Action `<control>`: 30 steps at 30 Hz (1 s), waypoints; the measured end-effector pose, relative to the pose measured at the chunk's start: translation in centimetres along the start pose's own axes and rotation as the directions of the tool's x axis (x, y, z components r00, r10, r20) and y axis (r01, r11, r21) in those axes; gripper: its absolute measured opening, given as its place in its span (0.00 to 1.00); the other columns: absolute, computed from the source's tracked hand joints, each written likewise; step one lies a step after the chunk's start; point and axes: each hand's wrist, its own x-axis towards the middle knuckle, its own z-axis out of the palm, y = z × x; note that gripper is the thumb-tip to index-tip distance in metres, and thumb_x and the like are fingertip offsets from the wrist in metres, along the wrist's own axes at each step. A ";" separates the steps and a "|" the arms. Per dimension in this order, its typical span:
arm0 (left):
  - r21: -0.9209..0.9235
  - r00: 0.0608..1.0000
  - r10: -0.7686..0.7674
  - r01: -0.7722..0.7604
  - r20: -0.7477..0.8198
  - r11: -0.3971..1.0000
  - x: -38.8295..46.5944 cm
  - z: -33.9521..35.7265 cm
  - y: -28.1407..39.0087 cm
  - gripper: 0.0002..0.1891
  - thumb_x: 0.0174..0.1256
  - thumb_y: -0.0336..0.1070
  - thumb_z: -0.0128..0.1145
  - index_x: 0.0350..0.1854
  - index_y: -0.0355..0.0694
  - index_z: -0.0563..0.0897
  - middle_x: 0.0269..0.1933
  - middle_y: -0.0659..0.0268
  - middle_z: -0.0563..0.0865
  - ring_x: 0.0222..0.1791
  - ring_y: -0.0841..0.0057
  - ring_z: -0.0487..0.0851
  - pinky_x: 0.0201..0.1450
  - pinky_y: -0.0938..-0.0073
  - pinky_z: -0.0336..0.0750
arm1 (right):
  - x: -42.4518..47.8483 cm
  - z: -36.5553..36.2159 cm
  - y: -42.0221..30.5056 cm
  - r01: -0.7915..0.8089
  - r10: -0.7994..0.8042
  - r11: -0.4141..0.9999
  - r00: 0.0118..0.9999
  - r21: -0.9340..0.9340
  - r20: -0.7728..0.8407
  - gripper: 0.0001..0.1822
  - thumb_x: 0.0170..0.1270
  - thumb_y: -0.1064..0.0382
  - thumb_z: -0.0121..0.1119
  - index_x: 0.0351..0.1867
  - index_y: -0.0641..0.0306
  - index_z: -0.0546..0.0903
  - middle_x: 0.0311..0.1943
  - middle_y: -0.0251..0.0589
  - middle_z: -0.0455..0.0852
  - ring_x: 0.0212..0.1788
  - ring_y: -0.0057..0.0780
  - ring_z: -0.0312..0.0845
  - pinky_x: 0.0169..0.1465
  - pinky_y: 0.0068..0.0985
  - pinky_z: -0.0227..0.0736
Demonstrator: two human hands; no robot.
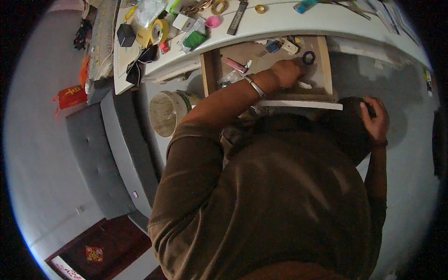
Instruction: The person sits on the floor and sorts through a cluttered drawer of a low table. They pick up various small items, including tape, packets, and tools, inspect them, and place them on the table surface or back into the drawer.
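An open wooden drawer [323, 66] juts out below a white tabletop. Inside it, my left hand [287, 73], with a silver bangle at the wrist, reaches down palm-low; its fingertips are blurred, so any hold cannot be told. A dark ring-shaped roll [308, 57] lies just beyond those fingers, and a small white piece [304, 85] lies beside the hand. A blue and black key [273, 47], a cream-coloured item [289, 46] and a pink lighter-like item [236, 65] are also in the drawer. At the right, my right hand [376, 119] rests by my knee, thumb apart from the fingers.
The tabletop [280, 21] bears yellow tape [159, 31], a black box [126, 35], a pink ring-like item [213, 21], a dark flat bar [238, 17] and a gold-coloured tape roll [260, 8]. A whitish bucket [168, 113] stands left of the drawer, near a grey upholstered bed frame [94, 161].
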 end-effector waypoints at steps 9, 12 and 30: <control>-0.736 0.921 -0.135 -0.197 -0.365 0.648 -6.6 -9.9 0.2 0.12 0.44 0.32 0.62 0.31 0.34 0.76 0.29 0.68 0.79 0.30 0.85 0.74 0.33 0.84 0.69 | -0.1 0.2 0.0 -0.065 0.065 0.998 0.998 0.003 0.009 0.09 0.50 0.62 0.56 0.30 0.64 0.76 0.30 0.42 0.77 0.34 0.36 0.73 0.38 0.25 0.67; -0.595 0.714 -0.364 -0.090 -0.598 0.799 -7.9 -14.0 -2.0 0.12 0.47 0.32 0.59 0.33 0.33 0.76 0.30 0.67 0.80 0.27 0.84 0.75 0.31 0.84 0.70 | -0.1 0.1 -0.1 -0.049 0.049 0.999 0.999 0.017 -0.004 0.08 0.50 0.63 0.56 0.30 0.64 0.76 0.30 0.42 0.78 0.33 0.36 0.74 0.38 0.25 0.67; 0.153 0.389 0.075 0.173 -0.918 0.973 -6.7 -11.3 -3.8 0.10 0.37 0.26 0.56 0.27 0.42 0.77 0.28 0.64 0.76 0.31 0.64 0.73 0.33 0.69 0.70 | 0.0 0.0 -0.3 -0.044 0.044 0.998 0.999 0.046 0.001 0.08 0.50 0.63 0.56 0.30 0.64 0.75 0.29 0.42 0.77 0.32 0.35 0.74 0.36 0.24 0.67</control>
